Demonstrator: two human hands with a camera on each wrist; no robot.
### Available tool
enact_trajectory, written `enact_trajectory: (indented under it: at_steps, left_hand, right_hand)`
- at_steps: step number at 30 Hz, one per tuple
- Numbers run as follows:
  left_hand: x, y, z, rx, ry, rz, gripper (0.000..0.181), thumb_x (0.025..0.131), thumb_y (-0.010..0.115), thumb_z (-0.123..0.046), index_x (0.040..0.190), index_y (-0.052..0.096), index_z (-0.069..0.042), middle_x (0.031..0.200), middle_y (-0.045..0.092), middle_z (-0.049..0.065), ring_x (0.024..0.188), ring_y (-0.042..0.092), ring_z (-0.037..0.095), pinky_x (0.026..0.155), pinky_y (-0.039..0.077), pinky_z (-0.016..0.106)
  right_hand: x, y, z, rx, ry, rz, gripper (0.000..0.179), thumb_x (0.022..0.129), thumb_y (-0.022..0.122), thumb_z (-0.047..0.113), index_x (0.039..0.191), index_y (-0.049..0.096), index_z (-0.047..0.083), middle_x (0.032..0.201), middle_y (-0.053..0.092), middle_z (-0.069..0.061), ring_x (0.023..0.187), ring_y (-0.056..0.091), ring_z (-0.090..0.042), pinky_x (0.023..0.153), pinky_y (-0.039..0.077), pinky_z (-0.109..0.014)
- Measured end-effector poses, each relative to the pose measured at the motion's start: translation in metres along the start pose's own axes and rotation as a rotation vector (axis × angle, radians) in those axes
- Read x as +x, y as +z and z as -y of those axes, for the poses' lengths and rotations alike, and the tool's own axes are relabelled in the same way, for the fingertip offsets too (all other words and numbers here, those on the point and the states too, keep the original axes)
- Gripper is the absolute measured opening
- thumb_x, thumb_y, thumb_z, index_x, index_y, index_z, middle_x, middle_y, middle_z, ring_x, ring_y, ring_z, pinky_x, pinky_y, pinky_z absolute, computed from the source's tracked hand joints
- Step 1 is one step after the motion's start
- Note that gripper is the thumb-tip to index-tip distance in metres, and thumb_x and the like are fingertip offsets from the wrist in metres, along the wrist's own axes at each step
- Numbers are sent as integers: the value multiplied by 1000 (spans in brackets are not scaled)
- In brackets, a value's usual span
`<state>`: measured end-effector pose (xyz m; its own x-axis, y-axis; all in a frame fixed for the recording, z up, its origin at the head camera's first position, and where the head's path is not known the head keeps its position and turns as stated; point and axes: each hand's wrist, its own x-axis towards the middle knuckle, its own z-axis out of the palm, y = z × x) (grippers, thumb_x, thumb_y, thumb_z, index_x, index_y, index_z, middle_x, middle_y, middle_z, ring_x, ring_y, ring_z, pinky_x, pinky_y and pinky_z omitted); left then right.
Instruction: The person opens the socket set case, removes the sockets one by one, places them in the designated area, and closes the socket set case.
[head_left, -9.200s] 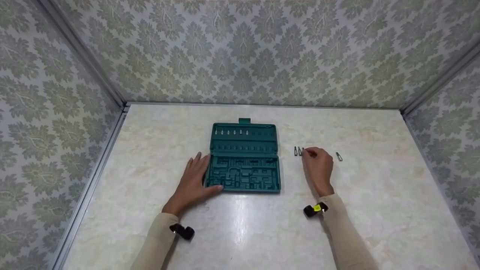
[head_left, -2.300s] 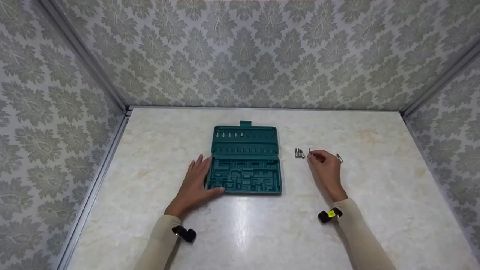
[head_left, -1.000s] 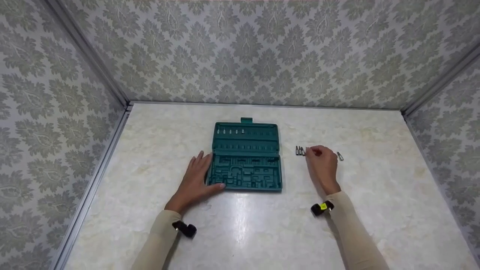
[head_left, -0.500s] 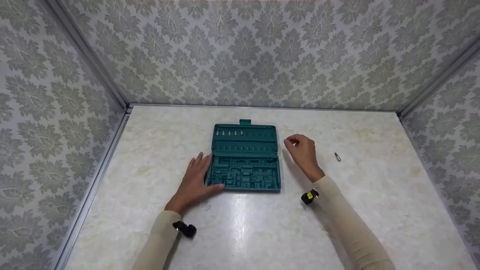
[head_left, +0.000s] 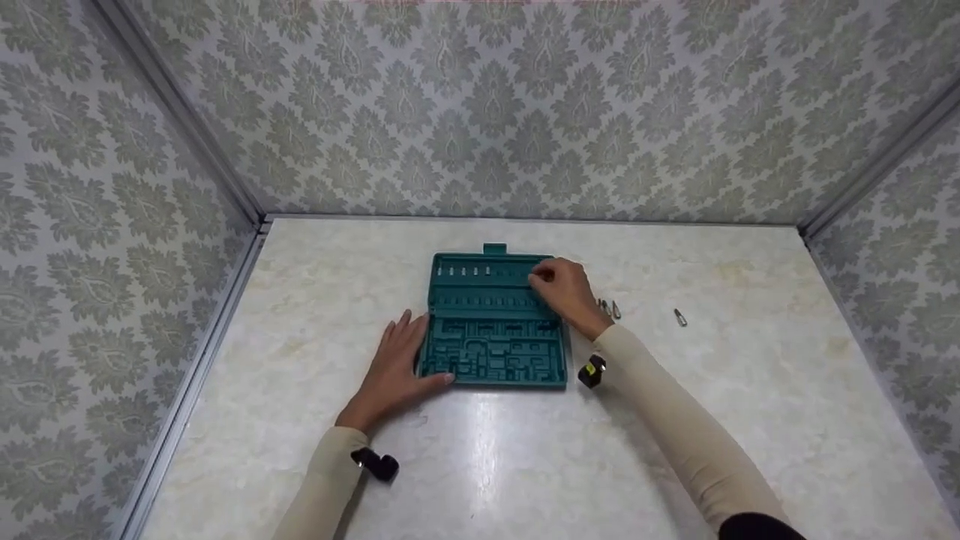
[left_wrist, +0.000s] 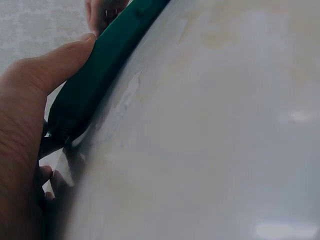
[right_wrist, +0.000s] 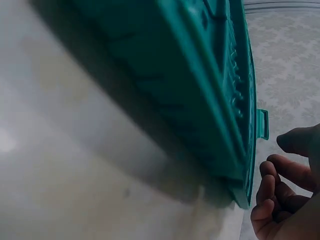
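A green plastic bit case [head_left: 491, 379] lies unfolded on the table, with several small metal screwdriver bits [head_left: 463, 271] standing in its upper row. My left hand [head_left: 394, 375] rests against its left side, fingers spread, the thumb on the front edge. Above the right part of the lid hovers my right hand [head_left: 568, 291], its fingers loosely bent. In the right wrist view the thumb and forefinger of that hand [right_wrist: 290, 185] stand apart, with nothing visible between them. Some loose bits [head_left: 616, 310] lie right of the case, partly hidden by the right wrist.
A single bit [head_left: 680, 318] lies farther right on the pale marbled table [head_left: 480, 450]. The clasp [head_left: 494, 248] sticks out behind the lid. Patterned walls [head_left: 487, 112] enclose the table at the back and both sides.
The lid's upper row holds one bit fewer than in the oldest frame. My right hand has left the loose bits and moved left over the lid. The left hand stays at the case.
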<state>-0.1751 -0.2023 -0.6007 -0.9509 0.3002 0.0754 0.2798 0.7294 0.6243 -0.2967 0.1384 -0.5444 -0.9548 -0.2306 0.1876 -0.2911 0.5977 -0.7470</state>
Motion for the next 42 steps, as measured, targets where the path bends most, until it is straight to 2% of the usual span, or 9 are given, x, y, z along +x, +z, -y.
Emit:
enact_trajectory:
  at_steps: [8, 13, 24, 30, 37, 42]
  left_hand:
    - [-7, 5, 1, -17, -27, -9, 124, 86, 75, -78, 178, 19, -15, 184, 21, 8, 172, 3, 29, 138, 0, 51]
    - [-5, 5, 1, -13, -30, -11, 124, 87, 76, -78, 178, 20, -15, 184, 21, 9, 172, 4, 29, 138, 1, 52]
    - [0, 1, -3, 1, -30, 6, 124, 87, 74, -79, 178, 20, -15, 184, 20, 8, 172, 4, 28, 138, 0, 52]
    - [1, 0, -1, 0, -30, 16, 125, 86, 75, -80, 178, 20, -15, 184, 19, 8, 172, 3, 28, 138, 0, 51]
    - [1, 0, 0, -6, -14, 12, 125, 87, 76, -78, 178, 20, -13, 183, 21, 10, 172, 5, 31, 138, 1, 53]
    - [1, 0, 0, -3, -16, 10, 125, 86, 76, -77, 178, 20, -13, 183, 21, 9, 172, 4, 30, 138, 1, 52]
  right_hand:
    - [22, 23, 14, 42, -42, 84, 24, 110, 68, 16, 122, 80, 0, 115, 77, -13, 101, 71, -27, 94, 60, -49]
    - [32, 38, 18, 46, -79, 118, 22, 109, 69, 11, 123, 80, -1, 115, 77, -15, 103, 72, -29, 97, 61, -49]
    - [42, 56, 21, 62, -73, 36, 18, 105, 74, 10, 117, 82, -1, 116, 76, -16, 109, 69, -33, 108, 54, -52]
    - [42, 64, 20, 33, -54, -4, 23, 104, 75, 10, 120, 81, -4, 118, 74, -20, 112, 67, -36, 107, 52, -54]
    - [39, 72, 22, -31, -73, -51, 26, 105, 76, 11, 124, 80, -6, 115, 73, -23, 108, 64, -39, 106, 49, -56]
    - [39, 74, 26, -15, -13, -69, 28, 104, 77, 12, 126, 80, -5, 118, 72, -21, 111, 63, -38, 104, 49, -55]
